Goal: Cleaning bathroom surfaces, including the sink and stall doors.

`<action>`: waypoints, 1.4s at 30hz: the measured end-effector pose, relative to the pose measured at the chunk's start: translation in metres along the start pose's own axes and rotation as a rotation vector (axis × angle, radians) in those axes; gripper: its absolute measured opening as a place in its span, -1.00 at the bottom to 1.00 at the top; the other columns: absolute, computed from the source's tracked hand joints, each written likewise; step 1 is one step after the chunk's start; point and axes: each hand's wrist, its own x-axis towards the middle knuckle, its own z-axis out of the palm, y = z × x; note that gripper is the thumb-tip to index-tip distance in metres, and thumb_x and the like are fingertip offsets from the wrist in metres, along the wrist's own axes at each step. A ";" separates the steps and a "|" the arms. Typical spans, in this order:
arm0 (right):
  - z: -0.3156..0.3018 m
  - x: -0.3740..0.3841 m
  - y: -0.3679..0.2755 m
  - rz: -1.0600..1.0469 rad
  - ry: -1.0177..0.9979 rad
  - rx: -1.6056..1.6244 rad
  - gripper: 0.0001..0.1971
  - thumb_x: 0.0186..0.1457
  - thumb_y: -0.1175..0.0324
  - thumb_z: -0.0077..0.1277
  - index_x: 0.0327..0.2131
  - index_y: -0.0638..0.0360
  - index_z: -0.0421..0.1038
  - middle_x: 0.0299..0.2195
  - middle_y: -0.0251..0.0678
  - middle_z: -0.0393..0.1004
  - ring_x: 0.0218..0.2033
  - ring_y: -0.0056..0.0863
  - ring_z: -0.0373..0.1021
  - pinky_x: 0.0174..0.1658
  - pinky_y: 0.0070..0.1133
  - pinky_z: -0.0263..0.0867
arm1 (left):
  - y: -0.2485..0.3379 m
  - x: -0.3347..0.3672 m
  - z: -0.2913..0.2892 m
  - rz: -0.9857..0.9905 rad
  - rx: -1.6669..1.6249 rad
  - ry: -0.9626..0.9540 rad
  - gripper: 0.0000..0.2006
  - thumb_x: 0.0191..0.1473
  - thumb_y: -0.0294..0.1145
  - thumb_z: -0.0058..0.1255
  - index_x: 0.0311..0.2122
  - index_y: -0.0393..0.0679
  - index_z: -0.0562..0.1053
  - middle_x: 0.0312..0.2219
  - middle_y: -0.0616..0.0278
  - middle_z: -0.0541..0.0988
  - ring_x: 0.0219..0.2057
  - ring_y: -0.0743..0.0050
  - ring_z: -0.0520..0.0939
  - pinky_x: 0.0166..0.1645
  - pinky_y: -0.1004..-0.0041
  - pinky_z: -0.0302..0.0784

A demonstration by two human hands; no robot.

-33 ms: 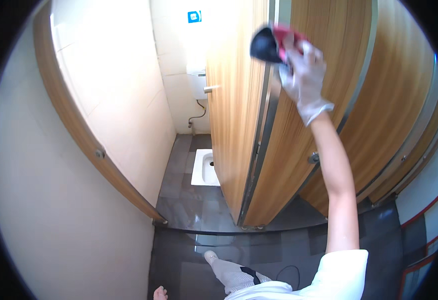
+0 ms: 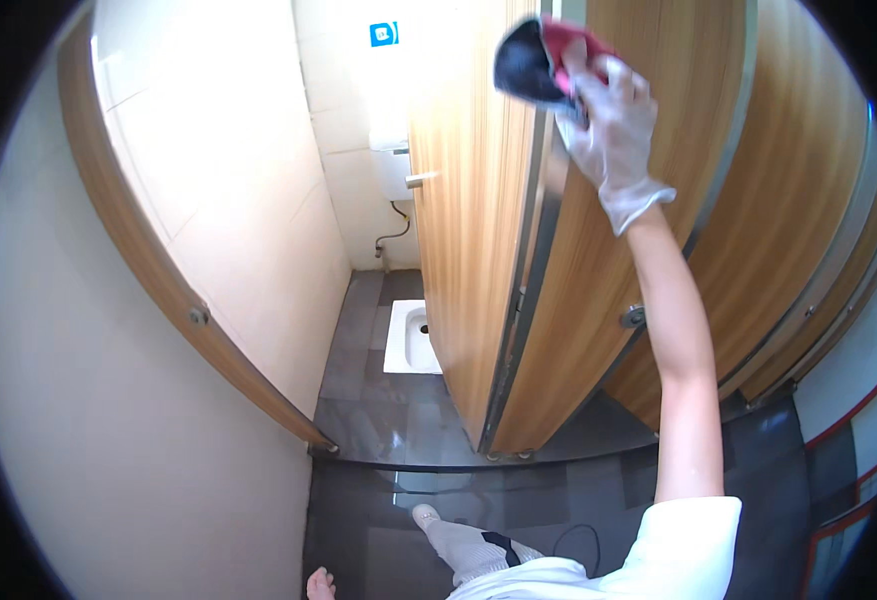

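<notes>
My right hand (image 2: 613, 125), in a thin translucent glove, is raised high and closed around a red and black cloth (image 2: 533, 65). The cloth bunches out past my fingers, in front of the upper edge of a wood-grain stall panel (image 2: 598, 260); whether it touches the panel I cannot tell. Left of that panel stands a wood-grain stall door (image 2: 458, 200) with a small metal handle (image 2: 415, 181), swung inward. My left hand (image 2: 321, 584) shows only in part at the lower edge, bare, its fingers curled and no object visible in them.
Inside the stall a white squat toilet (image 2: 413, 338) is set in the dark tiled floor (image 2: 363, 405), under a white cistern (image 2: 393, 172) with a pipe. A pale wall (image 2: 158, 420) rises at the left. A low step edge (image 2: 438, 467) crosses the doorway; a thin dark cord (image 2: 588, 530) lies behind my leg.
My right hand and the cloth are slightly higher. The view has shifted a little; the door, panels and left hand look the same.
</notes>
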 end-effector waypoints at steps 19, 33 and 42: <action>-0.071 -0.280 -0.106 0.143 -0.676 0.071 -0.70 -0.15 0.43 -0.11 -0.23 0.19 0.30 -0.23 -0.09 0.17 -0.13 -0.06 0.09 -0.06 -0.22 -0.03 | 0.160 0.064 0.158 0.022 -0.161 -0.431 -0.75 0.01 -0.23 -0.14 -0.27 -0.15 0.42 -0.39 0.35 0.46 -0.31 0.60 0.42 -0.22 0.57 0.26; 0.019 -0.142 -0.384 1.734 -0.801 1.917 -0.70 0.08 0.27 -0.27 -0.11 0.12 0.19 -0.33 -0.37 0.28 -0.32 -0.58 0.25 -0.24 -0.63 0.19 | 0.145 0.113 0.064 -0.098 -0.280 -0.197 -0.74 0.00 -0.23 -0.22 -0.26 -0.14 0.40 -0.33 0.32 0.46 -0.28 0.55 0.46 -0.17 0.51 0.29; 0.183 0.043 -0.526 0.540 -0.118 1.390 -0.62 -0.23 0.59 -0.05 -0.21 0.21 0.28 -0.18 -0.16 0.20 -0.10 -0.23 0.13 -0.07 -0.48 0.13 | 0.101 0.145 -0.018 -0.246 -0.272 -0.005 -0.73 -0.03 -0.22 -0.20 -0.26 -0.11 0.40 -0.34 0.30 0.48 -0.30 0.56 0.47 -0.21 0.51 0.29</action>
